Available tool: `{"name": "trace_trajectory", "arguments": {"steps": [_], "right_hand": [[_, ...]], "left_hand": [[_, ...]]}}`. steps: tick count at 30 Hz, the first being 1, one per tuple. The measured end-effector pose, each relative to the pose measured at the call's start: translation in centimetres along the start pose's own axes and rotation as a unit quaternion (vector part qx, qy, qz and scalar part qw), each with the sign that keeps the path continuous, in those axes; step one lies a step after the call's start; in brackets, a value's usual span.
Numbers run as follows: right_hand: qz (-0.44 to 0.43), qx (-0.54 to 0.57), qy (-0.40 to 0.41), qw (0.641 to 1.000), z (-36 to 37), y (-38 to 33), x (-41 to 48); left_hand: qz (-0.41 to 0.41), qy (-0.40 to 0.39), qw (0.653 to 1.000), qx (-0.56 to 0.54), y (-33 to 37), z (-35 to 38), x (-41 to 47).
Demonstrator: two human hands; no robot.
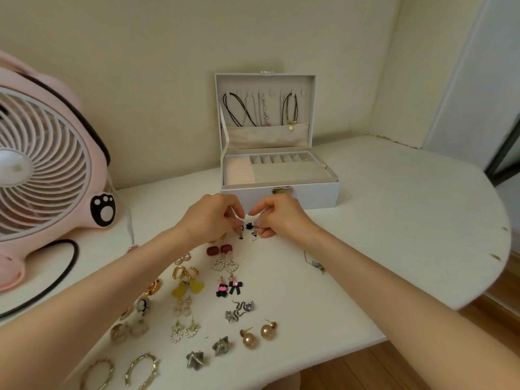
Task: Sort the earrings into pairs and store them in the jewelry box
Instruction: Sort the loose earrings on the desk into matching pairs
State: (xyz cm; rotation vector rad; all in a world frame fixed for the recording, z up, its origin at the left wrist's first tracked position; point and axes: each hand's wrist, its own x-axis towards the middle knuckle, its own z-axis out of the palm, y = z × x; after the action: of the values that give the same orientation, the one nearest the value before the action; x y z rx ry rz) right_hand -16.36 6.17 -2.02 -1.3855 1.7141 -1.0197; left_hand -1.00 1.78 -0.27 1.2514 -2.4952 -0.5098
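A white jewelry box (309,197) stands open at the back of the table, necklaces hanging in its lid, its tray compartments bare. Just in front of it my left hand (209,218) and my right hand (277,215) meet, each pinching a small black earring (248,226) between curled fingertips. Below them several earrings lie in pairs: red squares (219,250), pearl hearts (225,265), gold links (185,273), yellow hearts (188,287), black bows (229,287), silver snakes (239,309), gold pearls (257,334), grey stars (208,351), gold hoops (121,374).
A pink fan (47,175) stands at the left with its black cable (60,274) looping over the white table (394,220). A lone silver earring (316,264) lies beside my right forearm. The table's rounded edge runs along the right and front, wooden floor beyond.
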Motion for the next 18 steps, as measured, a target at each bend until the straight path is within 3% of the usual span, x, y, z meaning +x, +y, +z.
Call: {"name": "trace_trajectory", "arguments": {"steps": [4,18], "right_hand": [[-0.006,0.002,-0.002,1.000,-0.1,0.0,-0.1],[-0.022,0.014,0.003,1.000,-1.0,-0.6,-1.1]], "left_hand": [[0.003,0.039,0.999,0.027,-0.2,-0.2,0.1],[0.017,-0.014,0.999,0.047,-0.1,0.6,-0.2]]}}
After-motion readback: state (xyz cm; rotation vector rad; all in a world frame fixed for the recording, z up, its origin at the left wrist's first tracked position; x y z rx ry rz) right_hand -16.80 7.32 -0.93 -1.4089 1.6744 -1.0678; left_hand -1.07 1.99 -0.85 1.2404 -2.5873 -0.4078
